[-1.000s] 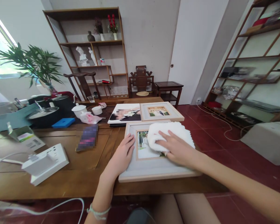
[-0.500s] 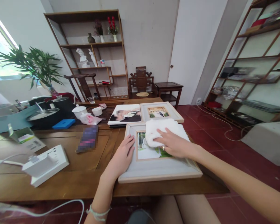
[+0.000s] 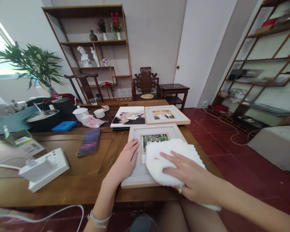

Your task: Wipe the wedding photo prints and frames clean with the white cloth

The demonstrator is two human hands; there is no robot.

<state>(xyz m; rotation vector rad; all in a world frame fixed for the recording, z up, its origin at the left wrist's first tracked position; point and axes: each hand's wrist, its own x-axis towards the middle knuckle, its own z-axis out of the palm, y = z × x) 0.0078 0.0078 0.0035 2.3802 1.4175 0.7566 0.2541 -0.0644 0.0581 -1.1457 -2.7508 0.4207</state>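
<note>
A pale framed photo (image 3: 135, 175) lies flat at the near edge of the wooden table (image 3: 94, 190). My left hand (image 3: 125, 159) rests flat on the frame's left border, fingers stretched out. My right hand (image 3: 188, 175) presses a white cloth (image 3: 168, 154) onto the lower right part of the frame, fingers spread over the cloth. The cloth covers most of the picture's lower half; only the top strip of the photo shows.
Behind lie a second framed photo (image 3: 166, 115) and an unframed print (image 3: 129, 117). To the left sit a white power strip (image 3: 44, 167), a small booklet (image 3: 89, 145), a box (image 3: 24, 143), pots (image 3: 42, 117), a blue sponge (image 3: 63, 126) and white cups (image 3: 81, 113). Shelves stand behind and at right.
My right hand has slid the cloth from the frame's upper right towards me, down to its lower right. The top of the photo is now uncovered. My left hand stays put.
</note>
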